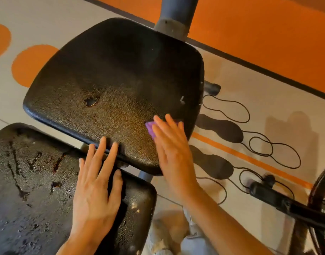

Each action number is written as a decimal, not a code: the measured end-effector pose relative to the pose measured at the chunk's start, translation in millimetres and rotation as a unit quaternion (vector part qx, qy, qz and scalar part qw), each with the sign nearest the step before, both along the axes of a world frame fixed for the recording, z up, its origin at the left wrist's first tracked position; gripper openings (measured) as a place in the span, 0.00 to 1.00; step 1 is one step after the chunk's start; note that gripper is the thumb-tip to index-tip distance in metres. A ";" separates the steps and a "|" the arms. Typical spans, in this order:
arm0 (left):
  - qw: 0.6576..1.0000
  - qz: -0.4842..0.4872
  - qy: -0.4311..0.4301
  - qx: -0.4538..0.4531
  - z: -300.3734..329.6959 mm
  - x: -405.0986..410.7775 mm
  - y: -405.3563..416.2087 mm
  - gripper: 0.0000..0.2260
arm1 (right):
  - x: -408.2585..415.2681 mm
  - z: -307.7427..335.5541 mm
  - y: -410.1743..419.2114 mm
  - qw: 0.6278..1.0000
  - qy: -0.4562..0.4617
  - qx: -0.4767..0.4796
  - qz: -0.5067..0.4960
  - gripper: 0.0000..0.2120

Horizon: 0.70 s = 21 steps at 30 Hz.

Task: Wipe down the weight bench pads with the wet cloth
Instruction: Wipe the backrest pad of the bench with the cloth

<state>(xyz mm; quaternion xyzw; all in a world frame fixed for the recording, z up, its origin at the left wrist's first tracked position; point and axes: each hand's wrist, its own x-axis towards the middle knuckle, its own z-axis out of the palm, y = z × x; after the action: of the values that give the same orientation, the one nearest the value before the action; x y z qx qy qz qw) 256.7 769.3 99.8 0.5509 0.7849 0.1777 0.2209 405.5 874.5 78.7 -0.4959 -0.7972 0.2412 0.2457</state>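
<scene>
Two black textured bench pads fill the view. The seat pad (110,74) lies ahead, with a small tear near its left middle. The worn, cracked back pad (29,190) sits at lower left. My right hand (173,150) presses flat, fingers straight, on a purple cloth (150,128) near the seat pad's right front corner; most of the cloth is hidden under the palm. My left hand (97,184) rests flat with spread fingers across the gap between the two pads, holding nothing.
A grey frame post (173,17) rises behind the seat pad. On the orange-and-beige floor to the right lie two dark insoles (220,128) and black cords (268,146). A black bar and weight plate (316,205) stand at lower right.
</scene>
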 end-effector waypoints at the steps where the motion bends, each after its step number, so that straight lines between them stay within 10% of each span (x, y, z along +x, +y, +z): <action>1: 1.000 -0.016 -0.002 0.018 1.4 2.0 5.9 0.25 | 0.0 1.1 31.3 0.999 0.020 -0.018 -0.044 0.16; 4: 0.996 -0.071 0.000 0.045 -2.1 10.9 29.2 0.25 | -0.8 0.0 73.9 0.985 0.058 -0.032 -0.158 0.15; 12: 0.994 -0.109 0.002 0.031 -14.8 29.4 62.5 0.25 | 13.5 -5.1 24.2 0.999 0.050 -0.002 0.017 0.14; 18: 0.994 -0.109 0.015 0.027 -18.9 29.3 63.3 0.25 | 16.2 1.3 97.1 0.954 0.178 -0.048 -0.237 0.16; 21: 0.994 -0.102 0.005 0.023 -17.5 31.2 64.8 0.26 | 10.1 11.7 48.2 0.989 0.071 -0.054 -0.116 0.23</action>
<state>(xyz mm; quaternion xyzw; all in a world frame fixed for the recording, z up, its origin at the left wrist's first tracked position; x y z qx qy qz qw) 287.9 834.0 82.3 0.6341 0.7214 0.1694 0.2209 415.6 922.7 90.4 -0.5793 -0.7004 0.2881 0.3014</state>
